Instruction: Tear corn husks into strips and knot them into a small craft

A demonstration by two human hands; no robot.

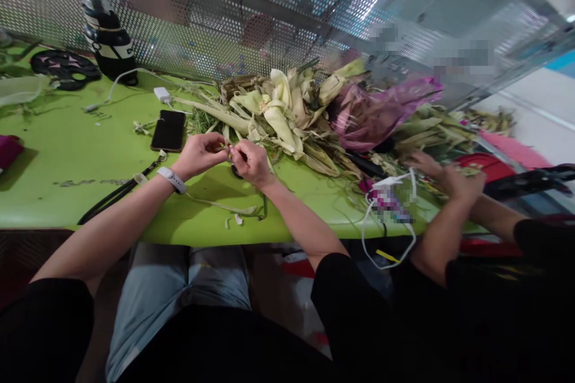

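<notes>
My left hand (203,154), with a pale band on its wrist, meets my right hand (251,161) above the green table (112,155). The fingers of both are pinched together at one spot; whatever they hold there is too small to make out. Just behind them lies a heap of pale and dried corn husks (281,114). A dark phone (169,130) rests flat beside my left hand. Below my hands, a thin pale plant strip (224,206) stretches along the table, with small white scraps (238,219) near its end.
At the back left stand a black bottle (110,42) and a white charger (162,94) with its cable. A black strap (121,191) lies left of my hands. A pink plastic bag (377,114) sits by the husks. To the right, a co-worker's hands (449,176) handle plant pieces.
</notes>
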